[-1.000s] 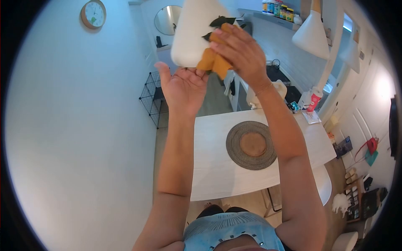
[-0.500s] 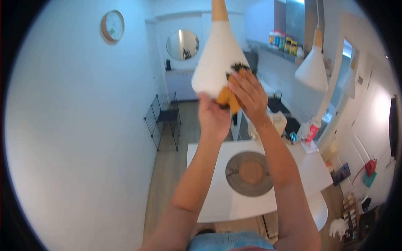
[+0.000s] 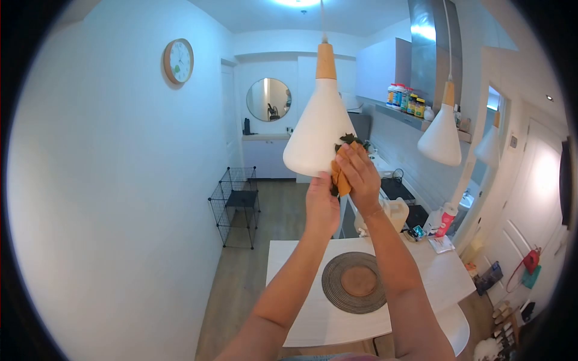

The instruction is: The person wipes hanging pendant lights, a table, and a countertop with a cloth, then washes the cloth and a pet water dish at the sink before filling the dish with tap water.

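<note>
A white cone-shaped pendant lamp (image 3: 319, 129) with a wooden neck hangs in front of me. My right hand (image 3: 359, 177) presses an orange cloth (image 3: 341, 174) with dark green leaf-like patches against the lamp's lower right side. At the lamp's bottom rim, my left hand (image 3: 323, 204) has its fingers raised and curled at the edge, beside the cloth; the rim hides part of its fingertips.
Below my arms is a white table (image 3: 301, 289) with a round woven placemat (image 3: 355, 283). A second pendant lamp (image 3: 441, 138) hangs at the right. A black wire rack (image 3: 241, 201) stands by the left wall. Bottles (image 3: 404, 99) line a shelf.
The view has tilted up, so the whole lamp now shows and the table sits lower. My right hand keeps the cloth on the lamp's side; my left hand's spread fingers have come together at the rim.
</note>
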### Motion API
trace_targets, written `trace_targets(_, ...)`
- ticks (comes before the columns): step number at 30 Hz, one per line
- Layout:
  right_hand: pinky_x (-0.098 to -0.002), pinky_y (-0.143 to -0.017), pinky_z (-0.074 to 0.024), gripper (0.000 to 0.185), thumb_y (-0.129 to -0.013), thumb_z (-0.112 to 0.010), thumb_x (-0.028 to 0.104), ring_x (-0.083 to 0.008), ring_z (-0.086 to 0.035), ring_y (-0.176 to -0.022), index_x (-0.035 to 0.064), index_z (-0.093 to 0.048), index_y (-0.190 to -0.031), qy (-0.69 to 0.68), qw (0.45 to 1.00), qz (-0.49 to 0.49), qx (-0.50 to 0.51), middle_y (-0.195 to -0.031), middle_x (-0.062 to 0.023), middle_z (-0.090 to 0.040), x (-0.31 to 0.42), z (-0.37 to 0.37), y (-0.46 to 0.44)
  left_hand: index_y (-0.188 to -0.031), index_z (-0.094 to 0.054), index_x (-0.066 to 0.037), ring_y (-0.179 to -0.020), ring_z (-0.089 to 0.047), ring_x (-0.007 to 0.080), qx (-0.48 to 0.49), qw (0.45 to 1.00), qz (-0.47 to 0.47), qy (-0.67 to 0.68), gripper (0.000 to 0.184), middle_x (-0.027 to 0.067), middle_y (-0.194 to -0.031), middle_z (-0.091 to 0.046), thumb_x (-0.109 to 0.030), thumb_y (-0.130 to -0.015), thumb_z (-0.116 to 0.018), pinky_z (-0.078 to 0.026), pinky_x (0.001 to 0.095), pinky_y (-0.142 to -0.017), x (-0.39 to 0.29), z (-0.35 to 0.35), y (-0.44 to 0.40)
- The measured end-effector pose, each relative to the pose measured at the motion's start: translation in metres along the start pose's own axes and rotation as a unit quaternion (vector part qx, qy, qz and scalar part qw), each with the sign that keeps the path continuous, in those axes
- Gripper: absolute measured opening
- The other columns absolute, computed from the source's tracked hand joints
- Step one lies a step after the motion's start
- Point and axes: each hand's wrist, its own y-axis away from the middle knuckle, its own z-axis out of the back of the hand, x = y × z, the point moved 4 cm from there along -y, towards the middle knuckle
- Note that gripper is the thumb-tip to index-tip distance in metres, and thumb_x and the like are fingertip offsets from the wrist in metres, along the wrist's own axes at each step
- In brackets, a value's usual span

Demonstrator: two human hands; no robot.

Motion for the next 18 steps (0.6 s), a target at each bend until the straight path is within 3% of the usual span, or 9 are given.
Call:
trace_targets(2, -0.0354, -0.088, -0.0482, 0.036, -0.073, -0.064, 0.004, -0.0297, -0.054, -0.110, 0.0123, -0.061, -0.108, -0.014, 1.000, -0.010, 0.000, -0.121, -0.0062, -0.055, -0.008, 0.004, -0.001, -0.115, -0.048, -0.004, -0.106, -0.054, 0.0162, 0.000, 0.976, 0.099, 0.195, 0.032, 0.0046, -0.116, -0.056, -0.029, -0.096, -0.040, -0.039, 0.0299, -0.096, -0.009, 0.008, -0.012)
trace_targets(3, -0.0353, -0.087, -0.0484, 0.037, -0.072, -0.065, 0.003, -0.0297, -0.054, -0.109, 0.0122, -0.060, -0.108, -0.028, 0.999, -0.019, -0.003, -0.121, -0.0061, -0.056, -0.009, 0.004, 0.000, -0.115, -0.048, -0.004, -0.106, -0.054, 0.0162, -0.002, 0.975, 0.099, 0.197, 0.032, 0.0046, -0.116, -0.056, -0.029, -0.096, -0.040, -0.039, 0.0299, -0.096, -0.018, 0.019, -0.022)
trace_targets(7, -0.0359, -0.087, -0.0483, 0.039, -0.072, -0.065, 0.003, -0.0304, -0.054, -0.109, 0.0122, -0.059, -0.110, -0.022, 0.997, -0.068, -0.014, -0.120, -0.0065, -0.056, -0.014, 0.001, 0.014, -0.118, -0.048, -0.004, -0.110, -0.052, 0.0168, -0.089, 0.985, 0.083, 0.123, 0.035, 0.0051, -0.117, -0.057, -0.031, -0.096, -0.040, -0.039, 0.0311, -0.097, -0.026, 0.031, -0.039)
trace_targets(10, -0.0362, -0.087, -0.0488, 0.040, -0.073, -0.065, 0.004, -0.0305, -0.055, -0.108, 0.0126, -0.058, -0.111, 0.024, 0.999, -0.020, 0.009, -0.120, -0.0066, -0.056, -0.005, 0.002, 0.006, -0.117, -0.048, -0.005, -0.111, -0.051, 0.0167, -0.023, 0.995, 0.036, 0.089, 0.035, 0.0048, -0.119, -0.056, -0.032, -0.096, -0.041, -0.038, 0.0313, -0.098, -0.007, 0.017, -0.018)
trace_targets(12, -0.0362, -0.086, -0.0492, 0.040, -0.073, -0.064, 0.005, -0.0305, -0.055, -0.108, 0.0127, -0.058, -0.112, 0.010, 1.000, 0.000, 0.005, -0.119, -0.0066, -0.056, 0.002, 0.000, -0.003, -0.118, -0.048, -0.004, -0.114, -0.049, 0.0170, 0.024, 0.999, 0.021, -0.041, 0.039, 0.0057, -0.121, -0.054, -0.035, -0.095, -0.042, -0.034, 0.0328, -0.101, 0.007, 0.000, 0.004)
trace_targets(13, -0.0362, -0.085, -0.0496, 0.040, -0.073, -0.064, 0.006, -0.0306, -0.055, -0.107, 0.0128, -0.058, -0.112, -0.006, 1.000, 0.019, 0.001, -0.119, -0.0066, -0.056, 0.003, 0.001, -0.005, -0.118, -0.048, -0.004, -0.114, -0.049, 0.0170, 0.023, 0.999, 0.024, -0.040, 0.039, 0.0057, -0.121, -0.054, -0.035, -0.095, -0.042, -0.034, 0.0328, -0.101, 0.009, 0.003, 0.003)
trace_targets(15, -0.0361, -0.084, -0.0500, 0.039, -0.073, -0.065, 0.006, -0.0308, -0.056, -0.107, 0.0124, -0.058, -0.110, -0.006, 1.000, 0.017, 0.005, -0.119, -0.0065, -0.057, -0.001, 0.004, -0.004, -0.121, -0.044, -0.001, -0.113, -0.049, 0.0162, 0.025, 0.985, 0.027, 0.166, 0.046, 0.0070, -0.121, -0.053, -0.038, -0.093, -0.046, -0.031, 0.0313, -0.102, 0.004, 0.017, -0.006)
trace_targets(18, -0.0362, -0.083, -0.0503, 0.038, -0.071, -0.066, 0.006, -0.0310, -0.056, -0.106, 0.0119, -0.059, -0.108, -0.015, 0.999, 0.030, -0.012, -0.119, -0.0066, -0.057, -0.005, 0.005, 0.001, -0.121, -0.045, -0.002, -0.113, -0.049, 0.0162, -0.001, 0.975, 0.058, 0.213, 0.046, 0.0062, -0.121, -0.054, -0.038, -0.093, -0.047, -0.030, 0.0315, -0.103, -0.026, 0.042, -0.030)
